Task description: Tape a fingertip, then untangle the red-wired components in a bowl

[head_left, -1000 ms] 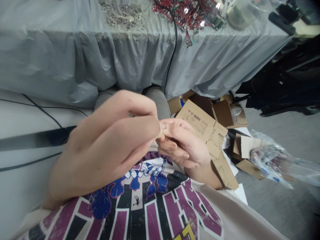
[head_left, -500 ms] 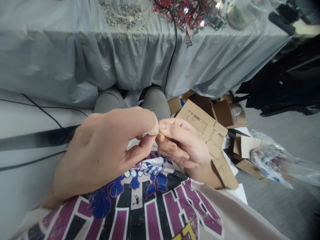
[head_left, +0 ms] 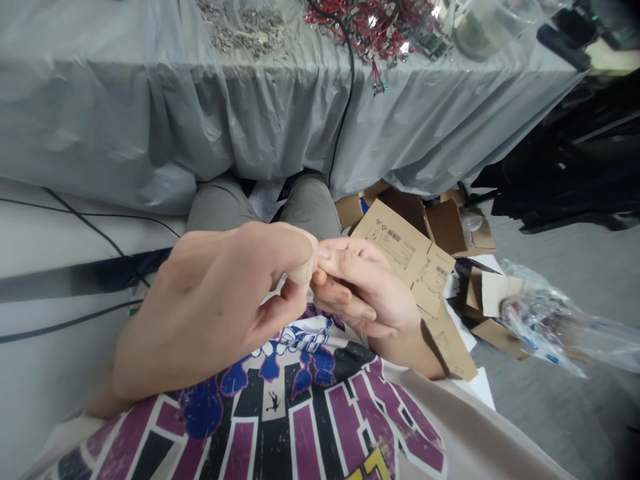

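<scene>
Left hand [head_left: 215, 310], head view: fingers curled, thumb and index bent toward each other at the tips, an open loop behind them; the fingertips touch those of the other hand.
Beige band [head_left: 301, 272]: wrapped around a digit of the left hand, close to its tip, on the near side of the draped table [head_left: 190, 113].
Right hand [head_left: 367, 287]: thumb pressed down on the index finger in a tight pinch, the other fingers folded beneath.
Fingertip meeting point: over the lap, on the near side of the draped table; whatever lies between the tips is hidden, so I cannot tell what is pinched.
Plastic tub [head_left: 483, 33]: clear, on top of the draped table toward its right end; contents too blurred to name.
Open cardboard box [head_left: 445, 220]: on the near side of the draped table, below its right part, with clear plastic [head_left: 473, 223] inside.
Clear plastic bag [head_left: 555, 327]: farther out from the draped table, near its right end, with indistinct reddish matter inside.
Printed cardboard [head_left: 400, 243]: near the draped table's hanging edge, just beside the right hand.
Red wires [head_left: 385, 30]: heaped on the draped table, some ends hanging over its edge.
Metallic bits [head_left: 247, 30]: scattered on the draped table, left of the wires.
</scene>
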Demonstrator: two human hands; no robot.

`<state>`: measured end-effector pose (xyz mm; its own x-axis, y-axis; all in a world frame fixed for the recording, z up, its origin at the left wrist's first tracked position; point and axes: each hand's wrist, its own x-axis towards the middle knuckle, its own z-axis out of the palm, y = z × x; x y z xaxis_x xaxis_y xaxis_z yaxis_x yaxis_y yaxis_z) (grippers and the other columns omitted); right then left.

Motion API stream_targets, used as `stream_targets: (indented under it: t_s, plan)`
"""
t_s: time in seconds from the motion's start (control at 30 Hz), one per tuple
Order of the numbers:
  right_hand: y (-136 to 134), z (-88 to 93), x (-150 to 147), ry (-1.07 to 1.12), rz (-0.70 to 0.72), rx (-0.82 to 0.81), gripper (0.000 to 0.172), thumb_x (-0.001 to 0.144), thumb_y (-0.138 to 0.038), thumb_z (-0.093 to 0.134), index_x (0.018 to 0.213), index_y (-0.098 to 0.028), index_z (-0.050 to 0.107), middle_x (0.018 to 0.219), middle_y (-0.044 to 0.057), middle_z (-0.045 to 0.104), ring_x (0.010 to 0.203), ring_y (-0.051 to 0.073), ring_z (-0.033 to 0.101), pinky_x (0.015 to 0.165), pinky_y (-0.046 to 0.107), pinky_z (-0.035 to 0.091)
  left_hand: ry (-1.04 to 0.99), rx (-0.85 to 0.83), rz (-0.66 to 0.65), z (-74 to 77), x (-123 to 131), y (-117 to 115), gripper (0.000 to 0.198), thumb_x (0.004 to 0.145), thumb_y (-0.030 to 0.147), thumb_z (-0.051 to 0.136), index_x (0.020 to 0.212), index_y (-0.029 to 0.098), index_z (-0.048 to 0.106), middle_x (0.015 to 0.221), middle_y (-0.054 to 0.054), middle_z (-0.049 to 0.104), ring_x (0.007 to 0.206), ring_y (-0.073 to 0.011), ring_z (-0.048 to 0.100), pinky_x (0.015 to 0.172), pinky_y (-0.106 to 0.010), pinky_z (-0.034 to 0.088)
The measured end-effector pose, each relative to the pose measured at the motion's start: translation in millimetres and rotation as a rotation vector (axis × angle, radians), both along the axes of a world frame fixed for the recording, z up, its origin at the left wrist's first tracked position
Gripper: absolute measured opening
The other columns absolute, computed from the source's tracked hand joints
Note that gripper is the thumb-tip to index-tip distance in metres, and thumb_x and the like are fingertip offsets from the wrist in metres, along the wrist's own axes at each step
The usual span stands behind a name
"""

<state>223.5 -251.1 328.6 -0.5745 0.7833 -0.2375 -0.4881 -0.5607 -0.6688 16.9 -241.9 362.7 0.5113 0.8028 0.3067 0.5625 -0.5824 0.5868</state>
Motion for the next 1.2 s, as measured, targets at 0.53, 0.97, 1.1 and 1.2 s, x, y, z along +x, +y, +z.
stream_targets:
  t_s: [0.53,0.97,1.1,1.2]
  plan:
    - [-0.2,-0.5,-2.0,-0.027,-0.050,-0.012,0.032,0.104,-0.038,0.070,0.082,-0.014,0.068,0.053,-0.010,0.045,0.035,0.000,0.020,0.035,0.013,0.018,-0.025,0.025,-0.114,0.2,-0.5,1.6,0.031,0.096,0.011,0.063,0.077,0.024,0.041,0.090,0.006,0.069,0.069,-0.0080,0.058,0.062,-0.024,0.047]
    - [0.2,0.5,-0.5,-0.015,-0.035,-0.012,0.032,0.107,-0.036,0.067,0.083,-0.014,0.068,0.053,-0.010,0.044,0.036,0.000,0.019,0.035,0.013,0.018,0.012,0.037,-0.100,-2.1,-1.0,1.2,0.022,0.098,0.011,0.057,0.082,0.022,0.048,0.092,0.008,0.068,0.073,-0.0054,0.062,0.077,-0.021,0.051]
    - [0.2,2.2,0.5,-0.021,-0.028,-0.020,0.032,0.107,-0.037,0.066,0.083,-0.015,0.067,0.054,-0.010,0.044,0.037,0.000,0.019,0.035,0.012,0.020,-0.005,0.044,-0.071,0.9,0.3,3.0,0.026,0.095,0.013,0.061,0.077,0.023,0.046,0.097,0.007,0.073,0.073,-0.0065,0.065,0.076,-0.023,0.053]
    - [-0.5,2.4,1.1,-0.010,-0.034,-0.022,0.031,0.107,-0.035,0.066,0.084,-0.015,0.067,0.054,-0.010,0.044,0.037,0.000,0.019,0.035,0.012,0.019,-0.033,-0.035,-0.054,4.1,1.9,3.5,0.032,0.095,0.015,0.060,0.071,0.022,0.039,0.097,0.005,0.075,0.073,-0.0074,0.066,0.072,-0.025,0.053]
